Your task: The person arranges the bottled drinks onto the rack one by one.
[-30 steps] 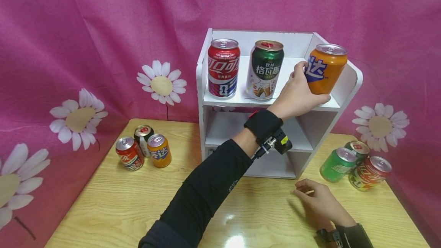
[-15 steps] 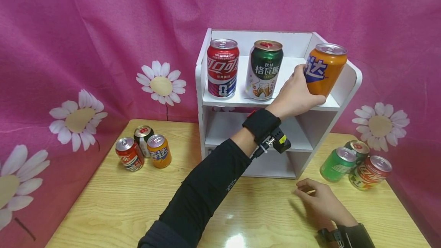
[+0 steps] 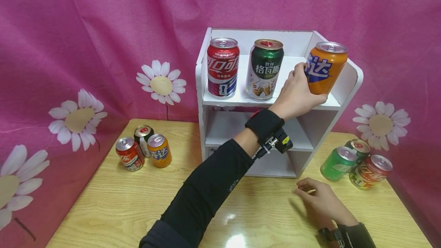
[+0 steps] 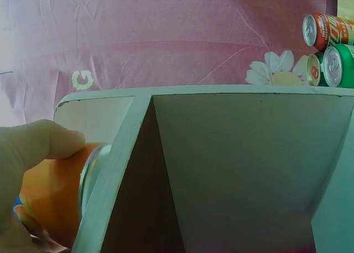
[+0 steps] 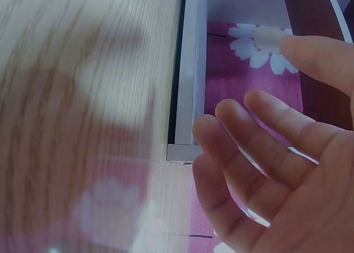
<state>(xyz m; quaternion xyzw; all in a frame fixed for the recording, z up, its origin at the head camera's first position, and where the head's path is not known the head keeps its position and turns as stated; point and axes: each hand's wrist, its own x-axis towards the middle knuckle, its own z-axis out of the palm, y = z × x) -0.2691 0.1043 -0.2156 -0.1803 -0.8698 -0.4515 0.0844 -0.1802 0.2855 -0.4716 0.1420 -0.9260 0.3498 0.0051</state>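
Nearest to the camera we record a wood-grain table [image 3: 113,209], and over its near edge a black sleeve [image 3: 206,190] on the left arm. The right hand [image 3: 322,198] is at the near right, its fingers loosely bent and released, just in front of the rack's base. Farther back, at the table's right side, we note a close group: a light green can [image 3: 338,163], a red-and-yellow can [image 3: 370,172] and, behind them, a dark can [image 3: 359,147]. At the left side we note a small red can [image 3: 130,154] and a second orange can [image 3: 159,151], with a black can [image 3: 142,133] behind and between them. Between the groups stands a white three-level rack [image 3: 315,125]. At its top level, toward the right end, we find the left hand [image 3: 298,93] grasping an orange can [image 3: 327,70], thumb and fingers around its side; the hand hides the base, so we cannot tell whether it bears on the board. Along the same level a green-and-white can [image 3: 265,70] stands upright mid-way and a large red can [image 3: 223,70] upright at the left end. Farthest back hangs a magenta curtain [image 3: 155,7] printed with white daisies.
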